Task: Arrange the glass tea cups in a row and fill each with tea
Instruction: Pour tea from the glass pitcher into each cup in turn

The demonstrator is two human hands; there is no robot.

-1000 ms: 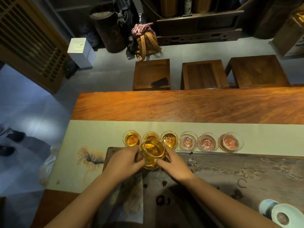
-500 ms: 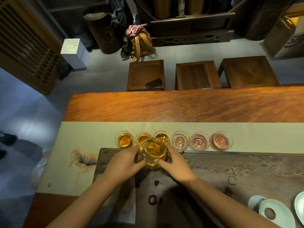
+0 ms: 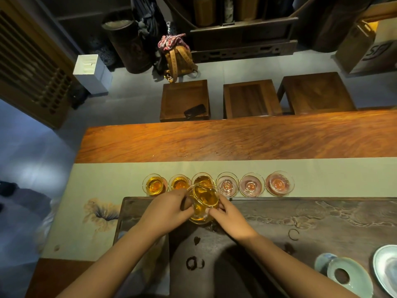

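Both hands close around a glass pitcher [image 3: 203, 203] of amber tea, held just above the far edge of the dark carved tea tray [image 3: 322, 218]. The left hand [image 3: 165, 211] comes in from 7 o'clock, forearm angled up across the tray, fingers curled round the pitcher's left side with the thumb toward its rim. The right hand [image 3: 231, 220] reaches from 5 o'clock, wrist bent, fingertips pressed to the pitcher's right wall low down. The pitcher tilts away from the person, its lip over the third glass tea cup [image 3: 203, 179].

Six glass cups stand in a row on the pale table runner [image 3: 107, 181], just beyond the tray at 12 o'clock from the hands. The first cup [image 3: 155, 185] and second cup [image 3: 180, 183] at the left hold amber tea, as does the third. The fourth cup [image 3: 227, 186], fifth cup [image 3: 251, 186] and sixth cup [image 3: 279, 183] look nearly empty, showing only a pinkish tint.

The runner lies on a long wooden surface [image 3: 236, 140]. At 4 o'clock, on the tray's near right corner, sit pale green ceramic dishes [image 3: 348, 274].
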